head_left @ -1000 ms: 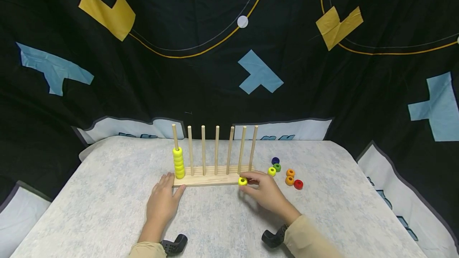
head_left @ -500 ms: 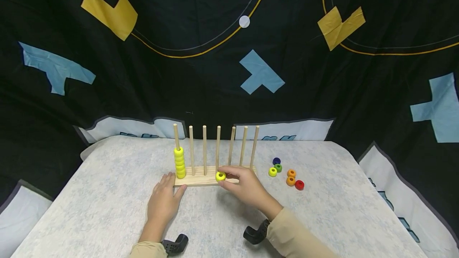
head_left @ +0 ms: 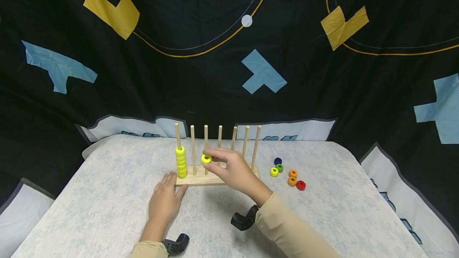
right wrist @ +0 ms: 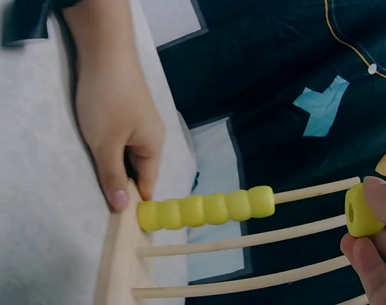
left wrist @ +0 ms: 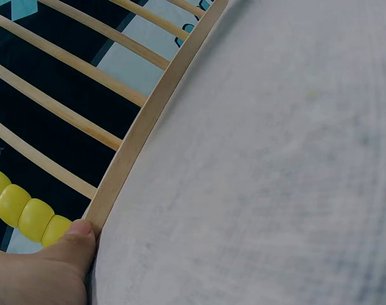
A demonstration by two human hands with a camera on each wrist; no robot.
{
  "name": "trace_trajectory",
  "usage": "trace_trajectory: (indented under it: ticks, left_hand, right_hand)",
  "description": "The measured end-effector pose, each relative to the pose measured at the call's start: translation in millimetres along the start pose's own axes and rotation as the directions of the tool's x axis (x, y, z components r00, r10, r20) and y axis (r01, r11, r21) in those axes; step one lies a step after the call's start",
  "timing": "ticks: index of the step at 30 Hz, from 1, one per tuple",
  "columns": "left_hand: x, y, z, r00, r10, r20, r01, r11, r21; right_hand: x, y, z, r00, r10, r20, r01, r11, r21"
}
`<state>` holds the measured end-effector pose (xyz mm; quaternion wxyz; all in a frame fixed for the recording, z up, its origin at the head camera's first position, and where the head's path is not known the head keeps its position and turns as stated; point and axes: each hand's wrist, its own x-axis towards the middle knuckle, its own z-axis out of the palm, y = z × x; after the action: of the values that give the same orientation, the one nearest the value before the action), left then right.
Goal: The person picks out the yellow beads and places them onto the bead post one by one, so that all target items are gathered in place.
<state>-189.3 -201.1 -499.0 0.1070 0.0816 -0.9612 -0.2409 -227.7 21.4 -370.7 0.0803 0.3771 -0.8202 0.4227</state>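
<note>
A wooden peg rack (head_left: pixel 201 180), its base lined with several upright pegs, stands on the table. Several yellow beads (head_left: pixel 181 162) are stacked on its leftmost peg. My left hand (head_left: pixel 163 202) holds the left end of the base; the thumb (left wrist: pixel 79 230) lies against the front edge and the fingers are round the end, as the right wrist view shows. Between thumb and fingers, my right hand (head_left: pixel 233 168) pinches a single yellow bead (right wrist: pixel 361 213). This bead is raised in front of the pegs, left of the rack's middle, with its hole visible.
Right of the rack lie loose beads: a dark blue one (head_left: pixel 277 161), a green one (head_left: pixel 279 168), a yellow one (head_left: pixel 274 172), two orange ones (head_left: pixel 292 177) and a red one (head_left: pixel 301 185). A black curtain (head_left: pixel 201 90) hangs behind the pale table (head_left: pixel 107 202).
My right hand has carried the yellow bead leftward along the rack's front, from its right end, and then raised it. The left hand has stayed at the left end.
</note>
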Motion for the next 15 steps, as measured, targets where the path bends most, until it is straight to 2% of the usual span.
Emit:
trace_trajectory:
  ticks: [5, 15]
  left_hand:
    - [0.2, 0.0, -0.4, 1.0, 0.006, -0.004, -0.006, 1.0, -0.006]
    - [0.6, -0.5, -1.3, 1.0, 0.016, -0.009, -0.016, 1.0, -0.014]
  right_hand:
    - [13.9, -2.7, -5.6, 0.998, -0.036, -0.047, 0.036, 0.999, 0.002]
    - [39.1, -10.1, -18.2, 0.989, -0.05, -0.139, 0.054, 0.998, 0.026]
